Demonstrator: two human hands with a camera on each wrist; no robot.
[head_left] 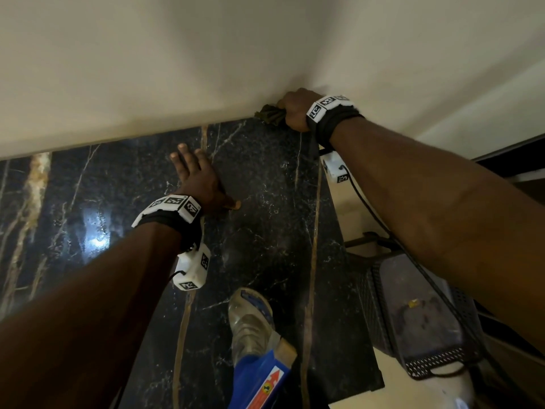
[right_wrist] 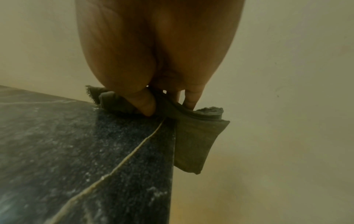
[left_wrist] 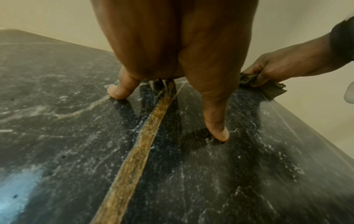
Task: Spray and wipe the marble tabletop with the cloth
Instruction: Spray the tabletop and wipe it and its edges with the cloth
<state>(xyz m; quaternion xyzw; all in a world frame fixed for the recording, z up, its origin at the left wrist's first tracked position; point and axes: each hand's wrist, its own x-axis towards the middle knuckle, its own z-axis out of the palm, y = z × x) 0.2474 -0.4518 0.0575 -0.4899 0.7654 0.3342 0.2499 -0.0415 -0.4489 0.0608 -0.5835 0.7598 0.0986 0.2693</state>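
The black marble tabletop (head_left: 265,219) with white and gold veins runs up to a cream wall. My right hand (head_left: 295,109) grips a bunched olive-green cloth (head_left: 269,113) at the far right corner of the slab, by the wall. In the right wrist view the cloth (right_wrist: 193,141) hangs partly over the tabletop (right_wrist: 76,151) edge, pinched under thumb and fingers. My left hand (head_left: 197,175) rests flat on the marble mid-table, fingers spread and straight. In the left wrist view its fingertips (left_wrist: 220,133) press the tabletop (left_wrist: 76,136). A blue spray bottle (head_left: 259,379) with a grey trigger head stands at the near edge.
The cream wall (head_left: 206,54) bounds the table's far side. Right of the slab's edge a black mesh basket (head_left: 418,320) sits low on the floor. A black cable (head_left: 383,225) trails from my right wrist. A bright light reflection (head_left: 94,231) lies on the left marble.
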